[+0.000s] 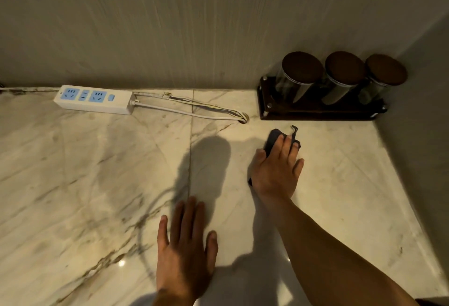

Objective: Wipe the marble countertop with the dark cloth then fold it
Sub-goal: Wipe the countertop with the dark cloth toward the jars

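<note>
Most of the dark cloth [272, 139] lies hidden under the right hand [276, 174] (only its far end and a corner by the wrist show), and the bottom edge cuts the left hand [185, 249] off at the wrist.

Dim warm light, soft shadows, small glare spot, edges bowed.

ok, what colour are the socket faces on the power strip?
Light blue socket faces on the white power strip; head view shows it best.
</note>
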The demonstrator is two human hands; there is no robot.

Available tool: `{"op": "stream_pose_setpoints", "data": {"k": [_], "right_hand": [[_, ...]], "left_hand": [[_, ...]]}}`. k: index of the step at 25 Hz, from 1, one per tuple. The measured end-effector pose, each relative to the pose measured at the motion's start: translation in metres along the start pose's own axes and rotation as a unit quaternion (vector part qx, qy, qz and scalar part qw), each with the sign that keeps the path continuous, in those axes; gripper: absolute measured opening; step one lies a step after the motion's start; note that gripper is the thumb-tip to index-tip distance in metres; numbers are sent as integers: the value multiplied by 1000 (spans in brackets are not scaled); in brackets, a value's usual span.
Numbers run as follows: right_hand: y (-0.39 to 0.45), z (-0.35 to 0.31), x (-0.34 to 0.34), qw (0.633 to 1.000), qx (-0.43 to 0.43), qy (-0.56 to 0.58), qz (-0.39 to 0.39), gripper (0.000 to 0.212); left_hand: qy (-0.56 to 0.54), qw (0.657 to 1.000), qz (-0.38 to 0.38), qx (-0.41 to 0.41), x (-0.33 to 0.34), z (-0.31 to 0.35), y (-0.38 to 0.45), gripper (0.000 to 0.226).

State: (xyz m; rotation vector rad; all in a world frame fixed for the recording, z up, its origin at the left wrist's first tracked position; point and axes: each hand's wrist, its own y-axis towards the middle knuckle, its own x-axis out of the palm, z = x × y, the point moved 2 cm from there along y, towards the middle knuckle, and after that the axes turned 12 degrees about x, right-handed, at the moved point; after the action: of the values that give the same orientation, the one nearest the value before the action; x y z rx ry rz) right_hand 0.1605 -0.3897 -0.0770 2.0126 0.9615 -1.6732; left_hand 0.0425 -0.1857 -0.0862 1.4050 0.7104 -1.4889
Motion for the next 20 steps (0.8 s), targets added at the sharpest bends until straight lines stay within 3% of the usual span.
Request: {"op": "stream_pose_setpoints", "data": {"k": [12,20], "right_hand": [[-72,62,0,999,40,21,21,70],[-125,98,-1,999,37,34,18,68]], "left_hand": [[22,993,-119,-10,-1,1,-2,63],[-16,994,-107,-10,-3,3,-4,62]]}}
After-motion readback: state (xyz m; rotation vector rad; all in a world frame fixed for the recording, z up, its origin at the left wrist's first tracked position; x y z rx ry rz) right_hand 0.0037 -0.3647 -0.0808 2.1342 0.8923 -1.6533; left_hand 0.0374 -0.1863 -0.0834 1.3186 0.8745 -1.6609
